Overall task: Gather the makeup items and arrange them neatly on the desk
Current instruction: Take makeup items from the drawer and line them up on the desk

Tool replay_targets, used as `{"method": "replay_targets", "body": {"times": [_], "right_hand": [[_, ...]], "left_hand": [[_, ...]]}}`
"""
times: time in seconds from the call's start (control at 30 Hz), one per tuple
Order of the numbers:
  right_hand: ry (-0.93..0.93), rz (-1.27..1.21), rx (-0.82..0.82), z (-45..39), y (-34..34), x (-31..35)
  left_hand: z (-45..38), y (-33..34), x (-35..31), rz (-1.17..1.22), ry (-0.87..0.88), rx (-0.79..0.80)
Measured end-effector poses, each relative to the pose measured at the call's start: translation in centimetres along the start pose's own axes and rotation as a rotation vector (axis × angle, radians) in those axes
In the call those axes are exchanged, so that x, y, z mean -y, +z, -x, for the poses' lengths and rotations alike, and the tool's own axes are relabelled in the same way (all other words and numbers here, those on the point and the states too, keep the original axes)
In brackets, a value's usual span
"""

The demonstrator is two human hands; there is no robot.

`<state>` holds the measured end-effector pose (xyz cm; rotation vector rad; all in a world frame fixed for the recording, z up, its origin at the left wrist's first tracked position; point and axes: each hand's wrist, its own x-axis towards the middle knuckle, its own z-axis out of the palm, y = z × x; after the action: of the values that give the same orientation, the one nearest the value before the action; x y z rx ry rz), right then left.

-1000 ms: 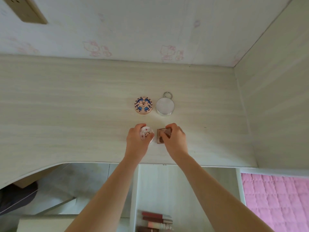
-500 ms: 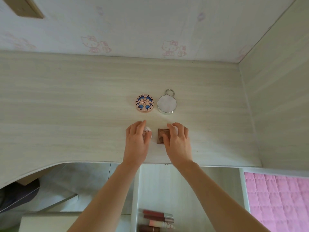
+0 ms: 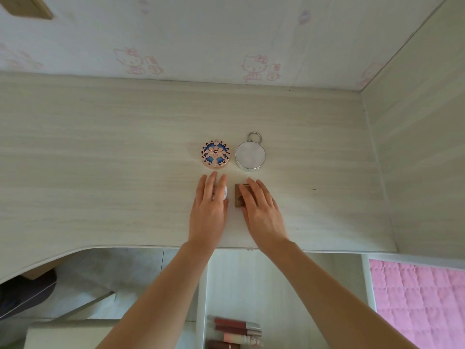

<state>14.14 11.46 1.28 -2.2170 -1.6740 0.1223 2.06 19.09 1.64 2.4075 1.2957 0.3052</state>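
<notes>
My left hand (image 3: 208, 210) lies flat on the small white jar (image 3: 223, 193), my right hand (image 3: 261, 210) flat on the brown compact (image 3: 239, 197); I'm squaring both, then should fetch the lip glosses (image 3: 236, 332).

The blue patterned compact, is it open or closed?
Closed: the blue patterned compact lies flat on the desk, its decorated lid facing up.

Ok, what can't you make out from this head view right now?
- Small white item: mostly covered by left hand.
- Brown square case: right part under right hand.
- Lip gloss tubes: lowest ones cut off by the bottom edge.
</notes>
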Motion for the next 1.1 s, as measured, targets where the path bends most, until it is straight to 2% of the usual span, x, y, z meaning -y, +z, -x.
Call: {"method": "replay_targets", "body": {"times": [0.2, 0.6, 0.87, 1.1], "right_hand": [[-0.005, 0.024, -0.040, -2.2, 0.4, -0.3], [-0.026, -0.022, -0.056, -2.1, -0.3, -0.2], [-0.016, -0.021, 0.092, 2.3, -2.2, -0.3], [-0.060, -0.025, 0.139, 9.1, -3.8, -1.3]], "left_hand": [[-2.3, 0.2, -0.1, -0.075, 0.041, -0.008], [-2.5, 0.6, -0.6, -0.132, -0.010, 0.007], [2.7, -0.4, -2.4, -0.065, 0.035, -0.028], [10.3, 0.2, -4.0, -0.027, 0.039, -0.068]]}}
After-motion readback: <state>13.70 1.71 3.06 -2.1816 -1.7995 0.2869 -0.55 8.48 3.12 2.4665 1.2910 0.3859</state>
